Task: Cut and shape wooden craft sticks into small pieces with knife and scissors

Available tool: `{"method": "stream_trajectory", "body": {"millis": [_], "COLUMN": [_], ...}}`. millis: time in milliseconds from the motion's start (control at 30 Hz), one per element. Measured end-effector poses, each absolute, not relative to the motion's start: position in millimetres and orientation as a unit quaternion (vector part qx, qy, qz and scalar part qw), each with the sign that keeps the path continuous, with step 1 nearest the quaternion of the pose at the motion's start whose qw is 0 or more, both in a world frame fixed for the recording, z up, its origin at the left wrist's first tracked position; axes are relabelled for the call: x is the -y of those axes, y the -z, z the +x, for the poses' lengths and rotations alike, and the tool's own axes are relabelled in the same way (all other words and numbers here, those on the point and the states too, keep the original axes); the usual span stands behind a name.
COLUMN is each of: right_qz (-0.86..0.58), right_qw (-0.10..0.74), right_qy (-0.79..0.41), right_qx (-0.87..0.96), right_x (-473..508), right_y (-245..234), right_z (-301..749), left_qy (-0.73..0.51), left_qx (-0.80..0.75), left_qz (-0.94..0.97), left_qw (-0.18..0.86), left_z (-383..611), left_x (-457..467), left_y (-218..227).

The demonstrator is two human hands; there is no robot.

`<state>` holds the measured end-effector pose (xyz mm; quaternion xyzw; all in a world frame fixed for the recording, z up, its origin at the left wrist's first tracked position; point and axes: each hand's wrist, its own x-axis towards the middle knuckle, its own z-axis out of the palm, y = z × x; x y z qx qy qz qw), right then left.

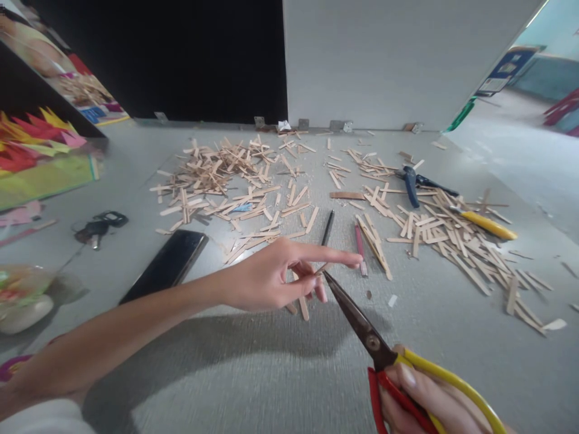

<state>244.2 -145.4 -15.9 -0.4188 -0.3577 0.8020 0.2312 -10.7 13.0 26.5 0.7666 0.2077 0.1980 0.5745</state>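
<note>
In the middle, my left hand (278,274) pinches a small piece of wooden craft stick (322,269) between thumb and fingers, the index finger stretched out to the right. My right hand (425,392), at the lower right, grips the red and yellow handles of a pair of scissors (362,319). The dark blades point up and left, nearly together, and their tips meet the stick at my left fingertips. Just beyond my left hand lie a dark pencil (329,226), a pinkish-red stick (360,248) and long craft sticks (375,247).
A heap of craft sticks (221,166) spreads at the back left, another pile (452,241) at the right with blue-handled pliers (411,185) and a yellow-handled tool (486,224). A phone (165,265) and keys (94,232) lie left. An upright black-and-white board (362,66) borders the back.
</note>
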Motion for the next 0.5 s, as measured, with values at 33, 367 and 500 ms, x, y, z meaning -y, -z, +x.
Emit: {"method": "stream_trajectory", "body": {"millis": [33, 367, 500], "right_qz": [-0.417, -0.377, -0.363], "right_qw": [0.233, 0.304, 0.306], "right_qy": [-0.811, -0.830, -0.830], "right_qx": [0.339, 0.276, 0.294], "right_x": [147, 143, 146], "right_y": [16, 22, 25], "right_z": [244, 235, 235], "left_qy": [-0.194, -0.193, -0.191], "left_qx": [-0.207, -0.231, -0.276], "left_qz": [0.767, 0.709, 0.701], "left_qw": [0.576, 0.638, 0.629], "left_z": [-11, -12, -12], "left_x": [-14, -16, -16], "left_y": [-27, -22, -20]}}
